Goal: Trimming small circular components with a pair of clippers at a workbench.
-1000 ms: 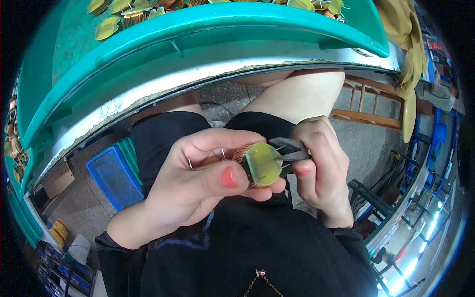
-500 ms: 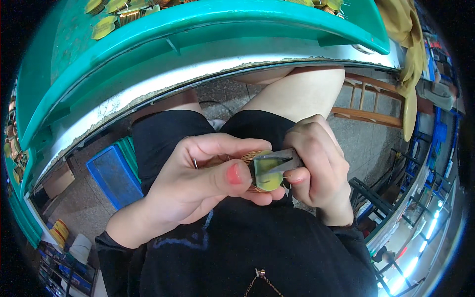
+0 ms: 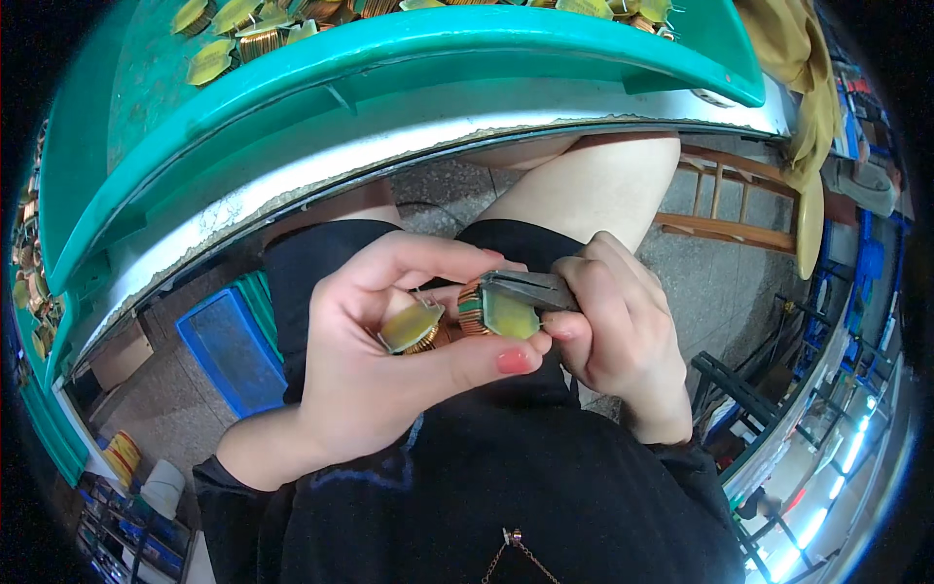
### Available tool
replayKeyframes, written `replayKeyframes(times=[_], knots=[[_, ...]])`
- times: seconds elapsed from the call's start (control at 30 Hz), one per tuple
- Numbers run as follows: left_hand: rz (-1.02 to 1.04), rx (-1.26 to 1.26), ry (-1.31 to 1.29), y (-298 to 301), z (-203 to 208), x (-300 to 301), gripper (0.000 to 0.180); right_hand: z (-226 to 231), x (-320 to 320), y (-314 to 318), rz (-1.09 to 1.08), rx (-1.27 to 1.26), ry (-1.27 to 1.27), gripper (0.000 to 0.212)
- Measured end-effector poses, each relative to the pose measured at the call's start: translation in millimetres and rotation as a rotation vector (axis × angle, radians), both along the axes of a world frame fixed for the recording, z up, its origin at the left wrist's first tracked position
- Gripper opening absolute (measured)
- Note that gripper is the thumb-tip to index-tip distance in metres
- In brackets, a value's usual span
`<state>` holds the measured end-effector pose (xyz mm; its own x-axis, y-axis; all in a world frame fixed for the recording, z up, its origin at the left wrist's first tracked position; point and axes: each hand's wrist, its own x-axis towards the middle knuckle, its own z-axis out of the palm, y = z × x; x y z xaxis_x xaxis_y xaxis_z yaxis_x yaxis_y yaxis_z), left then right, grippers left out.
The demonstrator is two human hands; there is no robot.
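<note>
My left hand point(image 3: 360, 350) is closed around two copper-wound coils with yellow-green end plates. One coil point(image 3: 510, 313) sits between its fingertips and thumb, with the plate turned up. Deeper in the palm lies the other coil point(image 3: 413, 327), partly covered by the fingers. My right hand point(image 3: 628, 336) is closed around a pair of grey metal pliers point(image 3: 533, 286), whose handles are hidden in the fist. The jaws lie against the upper edge of the fingertip coil's plate. Whether they grip a wire there, I cannot tell.
Beyond my knees, a green tray point(image 3: 438, 34) on a white table holds several similar coils point(image 3: 261, 44). More coils lie at the far left. A blue bin point(image 3: 229, 350) stands on the floor at left, and a wooden stool point(image 3: 725, 229) at right.
My left hand has turned and opened its grasp somewhat, so the second coil now shows in the palm. The pliers and the fingertip coil have shifted slightly up; the jaws now look closed together.
</note>
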<state>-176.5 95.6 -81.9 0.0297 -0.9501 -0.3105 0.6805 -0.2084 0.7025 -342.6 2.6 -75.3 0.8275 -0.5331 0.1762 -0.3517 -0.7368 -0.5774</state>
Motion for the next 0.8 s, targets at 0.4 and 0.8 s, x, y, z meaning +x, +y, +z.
replayKeyframes(times=[0.4, 0.8], knots=[[0.068, -0.146, -0.197, -2.0, -6.8, 1.2, 0.047, 1.6, 5.4, 5.3, -0.088, -0.049, -0.020, 0.024], [0.151, -0.170, -0.154, -2.2, -8.1, 6.7, 0.053, -8.0, -9.2, 1.7, -0.097, 0.153, -0.093, 0.035]])
